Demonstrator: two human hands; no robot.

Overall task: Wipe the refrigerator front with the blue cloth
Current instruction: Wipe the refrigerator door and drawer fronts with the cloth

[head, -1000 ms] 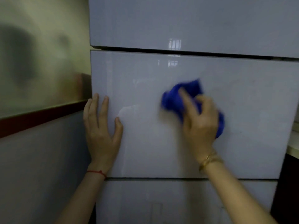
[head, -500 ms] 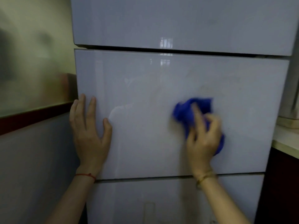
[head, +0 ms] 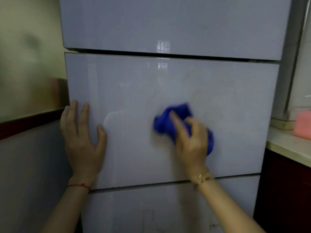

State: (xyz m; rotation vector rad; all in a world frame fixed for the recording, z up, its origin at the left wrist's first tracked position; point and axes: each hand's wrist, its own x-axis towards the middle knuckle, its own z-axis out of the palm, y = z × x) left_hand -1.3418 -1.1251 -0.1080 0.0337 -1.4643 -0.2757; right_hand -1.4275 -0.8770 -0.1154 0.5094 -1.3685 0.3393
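Here the right hand (head: 191, 142) presses a bunched blue cloth (head: 176, 120) against the refrigerator's middle drawer front (head: 235, 105), fingers curled over it. The left hand (head: 82, 140) lies flat and unclenched near the drawer's left edge, grasping nothing.

The refrigerator front (head: 168, 91) fills the middle of the frame, a glossy pale grey-lilac face split by two dark horizontal gaps into an upper panel, a wide middle panel and a lower panel. A window reflection glints near the top centre, across the upper gap. Faint smudges mark the middle panel's right half. The blue cloth (head: 170, 119) is deep blue, bunched and crumpled, blurred at its edges, pressed flat against the middle panel just right of the frame's centre, partly covered from below and from the right
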